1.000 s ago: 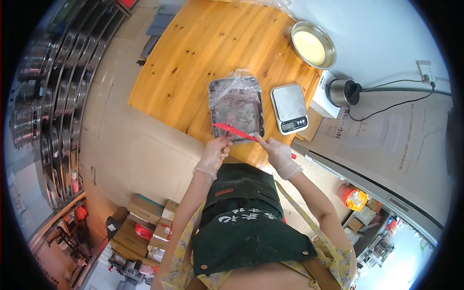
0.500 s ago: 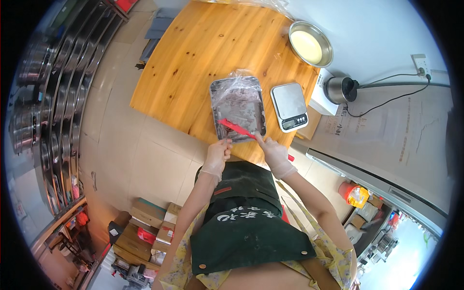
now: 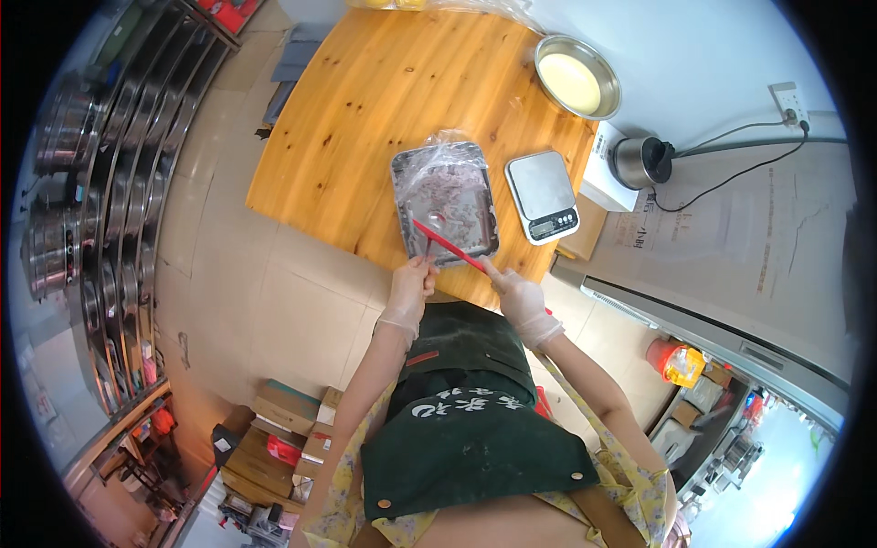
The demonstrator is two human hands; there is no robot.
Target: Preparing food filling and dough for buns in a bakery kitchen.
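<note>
One metal tray (image 3: 445, 196) sits on the wooden tabletop (image 3: 365, 119), one digital scale (image 3: 543, 195) just beside it. Right hand (image 3: 516, 300) closes around one red spatula (image 3: 448, 247) reaching into the tray; left hand (image 3: 409, 290) pinches the tray's near rim.

Small commercial kitchen or food-prep room. Wooden desk (image 3: 384, 119) at 12 o'clock carries a metal tray (image 3: 445, 203) lined with plastic film, a digital kitchen scale (image 3: 543, 195) just beside it, and a steel bowl (image 3: 576, 76) of pale liquid at 1 o'clock. Racks of stacked steel pots and pans (image 3: 87, 183) fill 9 to 10 o'clock. Tiled floor (image 3: 274, 301), cardboard boxes (image 3: 283, 411) at 7 o'clock. Person wears a dark green apron (image 3: 466, 411) and thin disposable gloves.
</note>
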